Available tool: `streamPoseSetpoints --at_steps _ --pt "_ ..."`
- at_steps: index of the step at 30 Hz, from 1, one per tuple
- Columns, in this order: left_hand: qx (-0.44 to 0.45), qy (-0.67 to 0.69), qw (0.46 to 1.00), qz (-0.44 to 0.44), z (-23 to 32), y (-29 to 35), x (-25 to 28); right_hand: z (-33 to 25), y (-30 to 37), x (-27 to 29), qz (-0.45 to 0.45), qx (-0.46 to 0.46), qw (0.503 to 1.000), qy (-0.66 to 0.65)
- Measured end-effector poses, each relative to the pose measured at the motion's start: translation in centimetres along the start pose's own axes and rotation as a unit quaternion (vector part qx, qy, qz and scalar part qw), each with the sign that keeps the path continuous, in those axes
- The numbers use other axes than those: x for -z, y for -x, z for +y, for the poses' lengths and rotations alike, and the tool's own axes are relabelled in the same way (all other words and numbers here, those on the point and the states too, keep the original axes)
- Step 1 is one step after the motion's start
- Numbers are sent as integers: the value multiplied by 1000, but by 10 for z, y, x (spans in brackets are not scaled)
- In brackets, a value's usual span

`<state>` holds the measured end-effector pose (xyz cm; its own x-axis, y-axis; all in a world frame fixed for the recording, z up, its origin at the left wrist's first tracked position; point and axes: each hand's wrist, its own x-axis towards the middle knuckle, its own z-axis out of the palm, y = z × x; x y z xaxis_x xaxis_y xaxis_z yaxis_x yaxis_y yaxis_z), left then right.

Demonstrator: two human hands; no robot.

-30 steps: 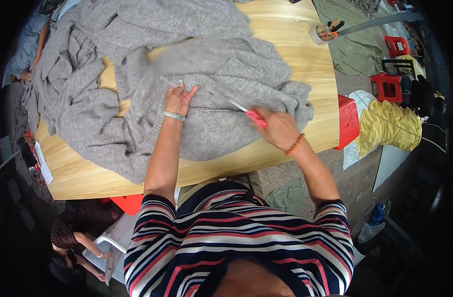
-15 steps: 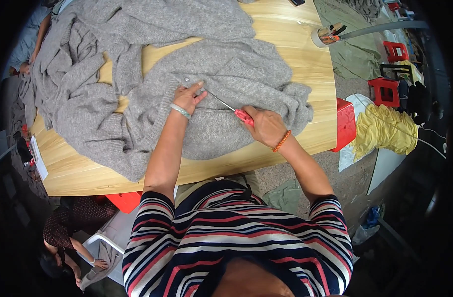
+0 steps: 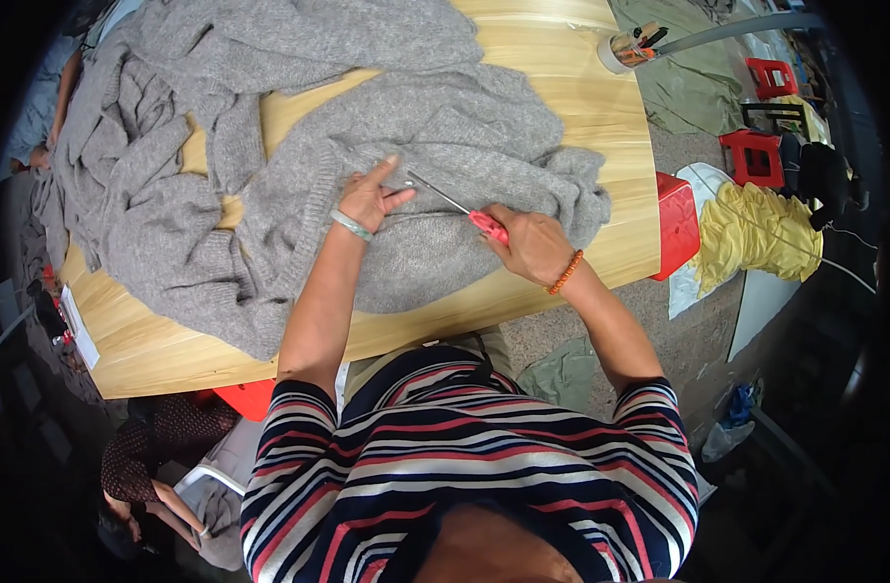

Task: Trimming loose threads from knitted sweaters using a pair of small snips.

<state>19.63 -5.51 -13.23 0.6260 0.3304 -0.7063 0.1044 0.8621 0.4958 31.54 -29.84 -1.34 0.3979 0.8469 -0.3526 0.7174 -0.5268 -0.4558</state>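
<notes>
The left hand (image 3: pixel 369 201) is lying palm-down or nearly so on a grey sweater (image 3: pixel 445 107), its fingers spreading apart and gripping nothing that is clearly showing, while a pale bangle (image 3: pixel 351 225) is circling its wrist. The right hand (image 3: pixel 532 248) is closing around the red handle of a thin metal tool (image 3: pixel 479 219), whose tip is pointing back toward the left hand, just beside a small shiny bit (image 3: pixel 410 183); an orange bead bracelet (image 3: pixel 565 272) is sitting on that wrist. The sweater is spreading under and beyond both hands across a wooden table (image 3: pixel 610 107), and more grey knitwear (image 3: pixel 163 219) is heaping up to the left of the left hand. Beyond the right hand, near the table's far right edge, a cup (image 3: pixel 615 56) is holding a cluster of pen-like sticks (image 3: pixel 647 37), some dark, some orange. Right of the right hand, a red stool (image 3: pixel 676 228) is standing beside the table, with yellow cloth (image 3: pixel 761 233) bunching farther right. Behind the right hand, a clear plastic bag (image 3: pixel 727 440) is lying low, its contents staying unclear.
</notes>
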Motion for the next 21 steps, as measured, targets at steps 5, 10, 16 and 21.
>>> streamPoseSetpoints --at_steps 5,10,16,21 --pt "-5 -74 996 -56 -25 0 -7 7 13 5 3 -11 1000 18" --pt "-16 -36 999 -12 -34 -10 6 -2 23 17 -43 -2 998 45" --pt "3 -69 998 -11 -21 10 -13 3 22 23 -40 -21 998 41" --pt "-113 -375 920 5 -14 44 4 13 27 22 -11 -7 1000 -17"
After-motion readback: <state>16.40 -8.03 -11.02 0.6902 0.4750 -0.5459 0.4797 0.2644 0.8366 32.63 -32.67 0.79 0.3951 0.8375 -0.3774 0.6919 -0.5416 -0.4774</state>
